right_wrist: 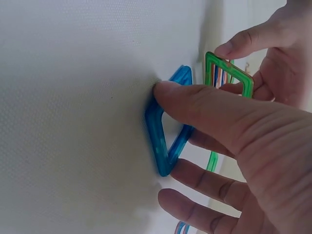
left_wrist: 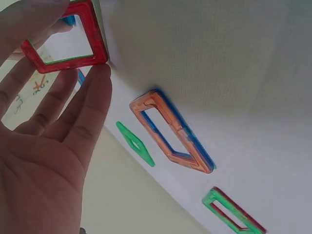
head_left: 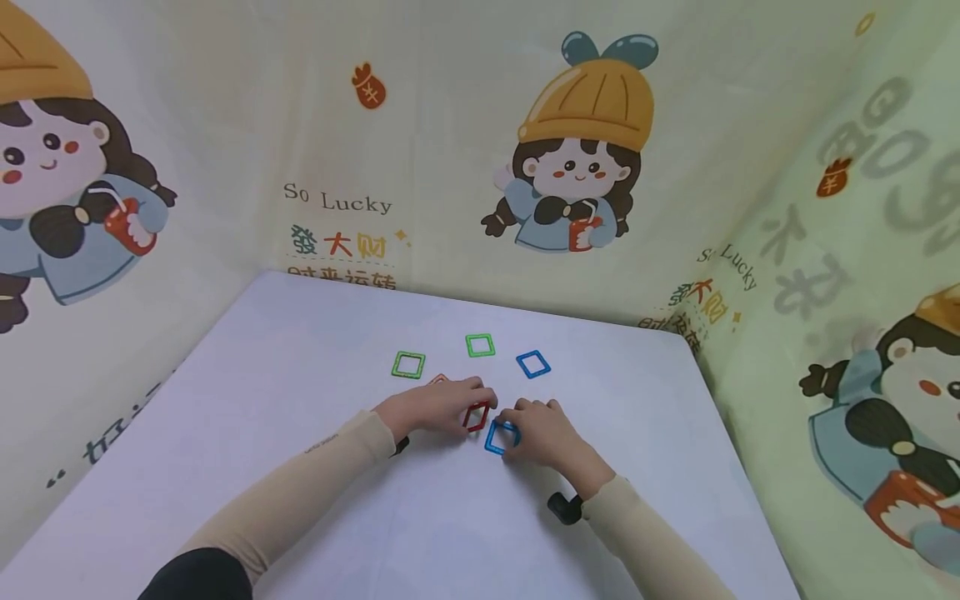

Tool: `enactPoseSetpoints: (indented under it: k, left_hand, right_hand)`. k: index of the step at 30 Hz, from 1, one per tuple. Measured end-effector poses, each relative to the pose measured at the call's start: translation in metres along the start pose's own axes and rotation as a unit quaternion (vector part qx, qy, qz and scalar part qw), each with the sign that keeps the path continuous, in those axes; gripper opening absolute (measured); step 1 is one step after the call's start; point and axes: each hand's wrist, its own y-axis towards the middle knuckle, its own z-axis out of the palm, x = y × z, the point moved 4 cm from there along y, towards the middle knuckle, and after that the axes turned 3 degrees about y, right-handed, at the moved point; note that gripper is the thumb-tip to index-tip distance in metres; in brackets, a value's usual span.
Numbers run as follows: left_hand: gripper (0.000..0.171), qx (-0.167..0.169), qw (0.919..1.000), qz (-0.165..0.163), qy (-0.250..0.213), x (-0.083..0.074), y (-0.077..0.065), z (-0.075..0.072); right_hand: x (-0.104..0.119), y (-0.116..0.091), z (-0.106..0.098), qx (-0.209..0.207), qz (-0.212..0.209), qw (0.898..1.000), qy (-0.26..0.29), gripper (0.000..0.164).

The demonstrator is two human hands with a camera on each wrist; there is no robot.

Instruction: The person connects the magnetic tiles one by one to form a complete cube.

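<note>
Left hand (head_left: 442,407): thumb and fingers part-bent, spread no further than the piece between them. Holds one red square frame (head_left: 484,418) by its edges, tilted up off the flat, with the thumb on one edge and fingertips on the opposite one. Green shows along its inner edge in the left wrist view. The edge grip presumably leaves the face and centre uncovered.

Right hand (head_left: 543,433): thumb and forefinger curved about one blue square frame (head_left: 490,437), pinching it across; other fingers looser, alongside. Frame low at the fingertips, on the side toward the left hand; whether it touches the table (head_left: 337,333) cannot be told. Thumb and finger at opposing edges probably keep it from turning.

The two held frames: near each other, apart, between the two sets of fingers, likely so that both are in easy reach.

Loose stock, lying flat: one orange frame (left_wrist: 175,127), blue along its underside, just beyond the left fingers and partly hidden by them; one left green frame (head_left: 407,376), beyond and left of those fingers; one far green frame (head_left: 481,355), ahead of both hands; one far blue frame (head_left: 524,369), beyond the right fingertips. Their spacing probably leaves finger room around each.
</note>
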Motion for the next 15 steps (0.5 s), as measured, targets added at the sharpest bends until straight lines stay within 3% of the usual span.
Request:
enactPoseSetpoints:
  k: [15]
  left_hand:
    - [0.056, -0.036, 0.9989, 0.017, -0.026, -0.002, -0.007, 0.000]
  right_hand:
    - [0.011, 0.006, -0.003, -0.013, -0.004, 1.000, -0.003, 0.054]
